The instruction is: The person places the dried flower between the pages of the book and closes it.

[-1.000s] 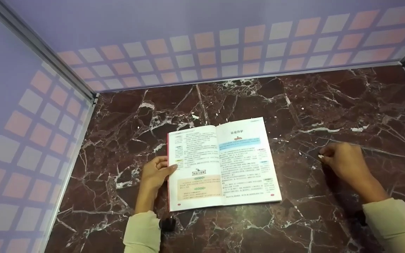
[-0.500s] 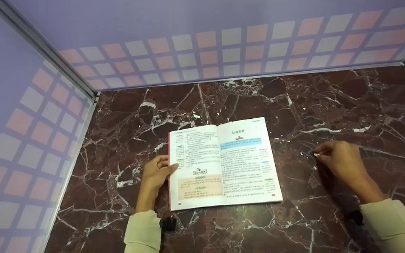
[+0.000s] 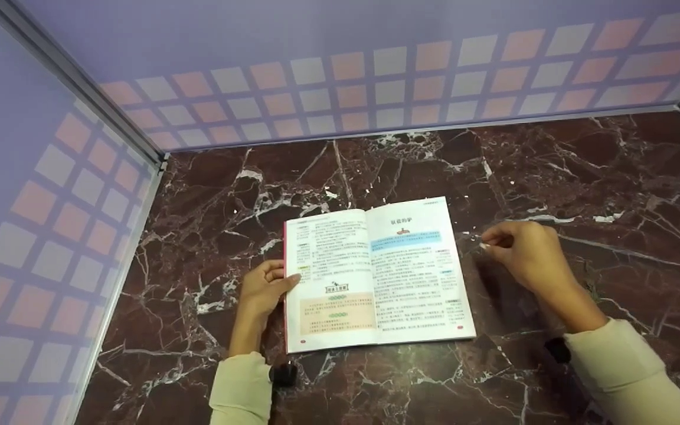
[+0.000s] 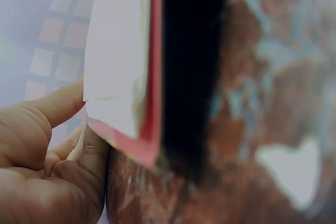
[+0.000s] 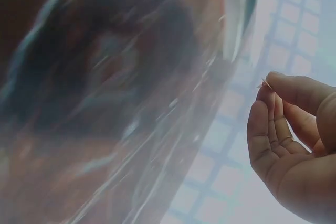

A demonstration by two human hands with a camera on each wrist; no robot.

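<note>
An open book (image 3: 340, 254) with printed pages and a red cover edge lies on the dark marbled table. My left hand (image 3: 262, 290) grips its left edge, thumb on the page and fingers at the cover side, as the left wrist view also shows. To the right of the book, my right hand (image 3: 528, 254) is raised over the table. Between its thumb and forefinger it pinches a tiny whitish scrap (image 5: 263, 83), perhaps paper; the exact kind is too small to tell.
Small white bits are scattered on the marbled table (image 3: 405, 383) behind and to the right of the book. A purple panel (image 3: 316, 35) with pink and white squares stands at the back, another panel (image 3: 15, 147) at the left.
My right hand has moved left toward the book, with the tiny scrap still pinched in its fingertips. The left hand and the book have stayed in place.
</note>
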